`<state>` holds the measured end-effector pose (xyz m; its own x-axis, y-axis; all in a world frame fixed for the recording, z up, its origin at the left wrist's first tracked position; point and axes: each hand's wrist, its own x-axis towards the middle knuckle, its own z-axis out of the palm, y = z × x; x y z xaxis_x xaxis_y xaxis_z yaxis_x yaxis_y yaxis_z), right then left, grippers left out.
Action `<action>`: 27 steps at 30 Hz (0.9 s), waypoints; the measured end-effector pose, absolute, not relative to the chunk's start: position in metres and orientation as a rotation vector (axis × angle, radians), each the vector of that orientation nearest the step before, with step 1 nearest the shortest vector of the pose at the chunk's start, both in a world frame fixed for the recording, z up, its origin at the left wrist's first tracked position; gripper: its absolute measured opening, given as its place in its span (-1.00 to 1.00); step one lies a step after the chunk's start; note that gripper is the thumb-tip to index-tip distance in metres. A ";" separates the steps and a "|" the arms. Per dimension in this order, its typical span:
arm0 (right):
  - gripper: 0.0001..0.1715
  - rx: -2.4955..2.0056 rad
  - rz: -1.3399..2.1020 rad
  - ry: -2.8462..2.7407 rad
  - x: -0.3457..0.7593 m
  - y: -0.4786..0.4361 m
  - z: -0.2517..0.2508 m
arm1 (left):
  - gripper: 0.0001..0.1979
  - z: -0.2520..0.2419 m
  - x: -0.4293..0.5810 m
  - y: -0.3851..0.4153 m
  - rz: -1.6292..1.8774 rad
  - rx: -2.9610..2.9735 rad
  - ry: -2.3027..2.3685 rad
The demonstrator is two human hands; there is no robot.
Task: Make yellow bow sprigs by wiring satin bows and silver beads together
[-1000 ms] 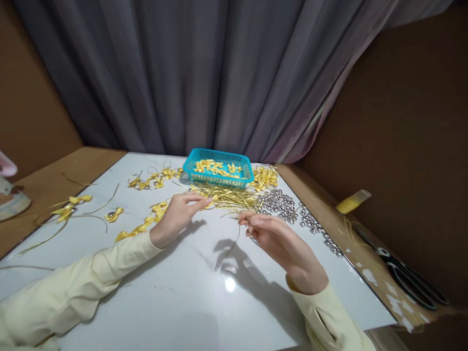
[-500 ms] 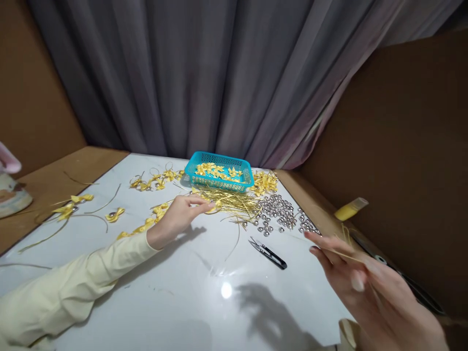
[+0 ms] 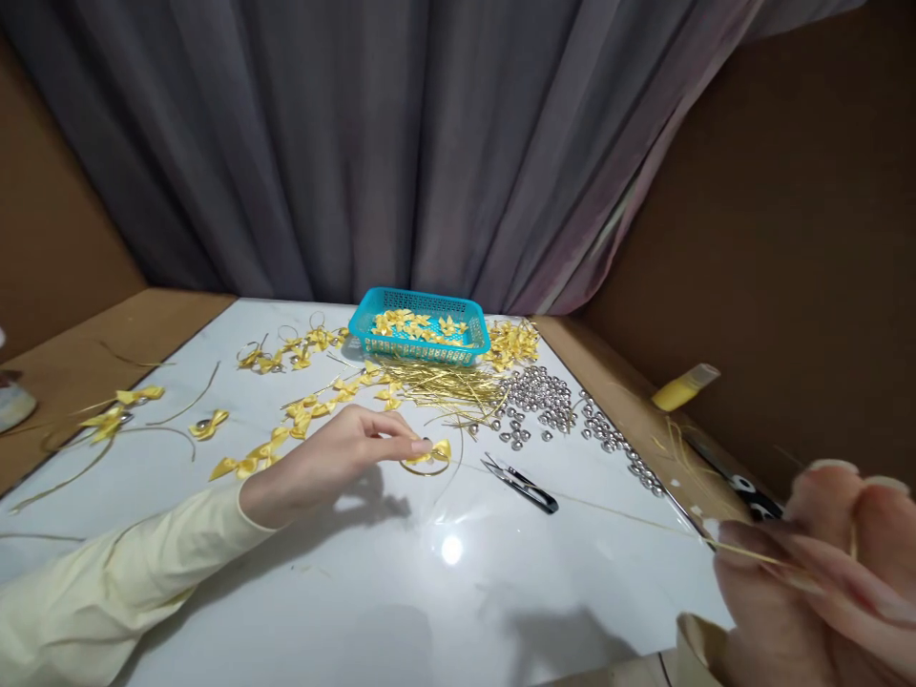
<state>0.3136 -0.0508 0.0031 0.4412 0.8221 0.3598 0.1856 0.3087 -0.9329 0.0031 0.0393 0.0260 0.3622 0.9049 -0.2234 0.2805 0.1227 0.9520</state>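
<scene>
My left hand (image 3: 350, 447) pinches a yellow ribbon bow (image 3: 443, 448) above the white tabletop. A gold cord loop (image 3: 429, 471) hangs just beneath that bow. From there a thin gold cord (image 3: 622, 515) stretches across to my right hand (image 3: 808, 572), whose fingers are closed on it at the lower right. Black thread snips (image 3: 521, 485) lie under the line of the cord. Beyond my left hand is a bundle of cut gold cords (image 3: 454, 385).
A blue basket (image 3: 478, 336) holds more yellow bows, with a pile of bows (image 3: 513, 343) beside it. Silver beads (image 3: 536, 396) spread along the right edge. Finished-looking bows with cord loops (image 3: 293, 351) lie back left. A yellow-filled tube (image 3: 685, 386) and black-handled scissors (image 3: 748, 491) are at right.
My right hand has moved farther right and closed, with the cord stretched out. My left hand has come nearer with the bow, and the gold loop now shows under it.
</scene>
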 end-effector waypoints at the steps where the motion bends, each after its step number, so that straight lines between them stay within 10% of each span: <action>1: -0.67 -1.156 0.500 -0.943 0.310 -0.049 0.006 | -0.79 0.027 0.004 0.039 0.628 1.389 1.158; 4: -0.80 -1.082 0.543 -0.790 0.295 -0.045 0.019 | -0.77 0.028 0.007 0.038 0.592 1.356 1.137; 17: -0.20 -1.387 0.791 -1.311 0.261 -0.043 0.020 | -0.79 0.018 0.004 0.033 0.530 1.335 1.015; 23: -0.84 -1.492 0.843 -1.906 0.246 -0.039 0.016 | -0.81 0.012 0.006 0.030 0.515 1.179 1.090; 27: -0.77 -1.422 0.746 -2.024 0.238 -0.038 0.017 | -0.83 0.008 0.009 0.030 0.504 1.112 1.129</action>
